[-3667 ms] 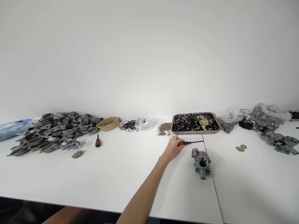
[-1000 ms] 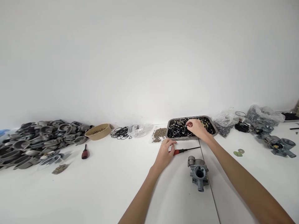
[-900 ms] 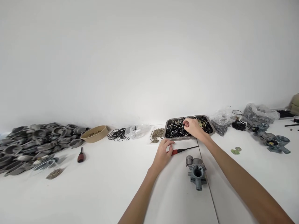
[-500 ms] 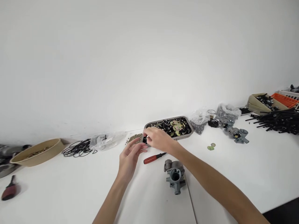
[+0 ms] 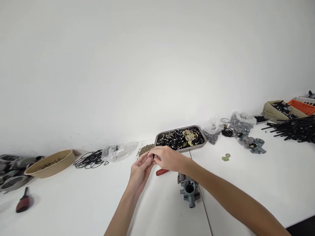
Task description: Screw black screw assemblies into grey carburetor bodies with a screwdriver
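My left hand point(image 5: 140, 168) and my right hand point(image 5: 167, 158) meet above the white table point(image 5: 81, 200), fingertips pinched together on a small black part point(image 5: 154, 156). Just behind them sits a metal tray point(image 5: 172, 151) full of small black and brass parts. A red-handled screwdriver point(image 5: 161, 172) lies under my right hand, mostly covered. A grey carburetor body point(image 5: 189, 188) stands on the table under my right forearm.
A heap of small brass pieces point(image 5: 145, 149), a clear bag point(image 5: 119, 151), black O-rings point(image 5: 89, 159) and a tan bowl point(image 5: 50, 163) line the back left. A dark red screwdriver point(image 5: 23, 203) lies far left. More carburetors point(image 5: 256, 145), bags and black rods point(image 5: 294, 128) sit right.
My right hand has left the tray with a small black part and joined my left hand, which let go of the red screwdriver. The view has swung to the right.
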{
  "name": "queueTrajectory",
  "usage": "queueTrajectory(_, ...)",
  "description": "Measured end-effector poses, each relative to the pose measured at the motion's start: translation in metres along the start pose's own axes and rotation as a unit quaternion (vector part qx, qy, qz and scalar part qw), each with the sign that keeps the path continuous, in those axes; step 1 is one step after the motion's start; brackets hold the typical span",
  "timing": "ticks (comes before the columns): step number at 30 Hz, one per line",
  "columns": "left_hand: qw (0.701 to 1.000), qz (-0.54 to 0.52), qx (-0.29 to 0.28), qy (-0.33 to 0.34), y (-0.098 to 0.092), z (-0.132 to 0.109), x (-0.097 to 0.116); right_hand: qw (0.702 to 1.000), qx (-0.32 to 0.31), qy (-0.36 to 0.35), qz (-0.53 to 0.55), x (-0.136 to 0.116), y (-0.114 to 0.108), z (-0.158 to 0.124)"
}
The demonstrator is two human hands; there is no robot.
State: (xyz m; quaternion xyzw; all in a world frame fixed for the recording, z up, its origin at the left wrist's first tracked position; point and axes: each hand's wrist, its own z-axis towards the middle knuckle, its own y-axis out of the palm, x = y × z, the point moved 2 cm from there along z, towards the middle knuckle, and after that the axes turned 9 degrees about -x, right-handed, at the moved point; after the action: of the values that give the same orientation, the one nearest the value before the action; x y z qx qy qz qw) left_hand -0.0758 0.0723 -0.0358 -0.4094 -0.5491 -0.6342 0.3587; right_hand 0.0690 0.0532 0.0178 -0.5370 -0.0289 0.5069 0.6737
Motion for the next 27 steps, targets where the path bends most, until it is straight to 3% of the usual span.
queueTrajectory(4,0.998,0.019,-0.051,-0.015,0.004,-0.002,-0.002,0.999,0.020,-0.007,0.033,0.001,-0.015,-0.033)
queueTrajectory(7,0.992,0.015,-0.119,-0.026,0.013,-0.009,-0.002,0.988,0.045,0.087,0.123,0.015,-0.023,-0.071)
queueTrajectory(10,0.976,-0.003,-0.212,-0.051,0.020,-0.016,0.000,0.951,0.113,0.197,0.208,0.030,-0.021,-0.100)
queueTrajectory(13,0.940,0.042,-0.326,-0.088,0.016,-0.019,0.001,0.928,0.081,0.230,0.283,0.033,-0.008,-0.109)
queueTrajectory(15,0.919,0.099,-0.364,-0.114,0.007,-0.019,-0.002,0.921,0.054,0.218,0.317,0.029,-0.001,-0.107)
queueTrajectory(18,0.926,0.187,-0.307,-0.114,-0.013,-0.015,-0.012,0.909,0.034,0.210,0.358,0.024,0.006,-0.104)
queueTrajectory(24,0.966,0.241,-0.086,-0.030,-0.039,-0.010,-0.027,0.872,0.043,0.238,0.426,0.031,0.012,-0.107)
queueTrajectory(25,0.966,0.247,-0.068,-0.024,-0.040,-0.011,-0.027,0.872,0.042,0.241,0.425,0.032,0.013,-0.107)
queueTrajectory(27,0.960,0.262,-0.089,-0.043,-0.038,-0.012,-0.028,0.874,0.041,0.242,0.419,0.032,0.014,-0.107)
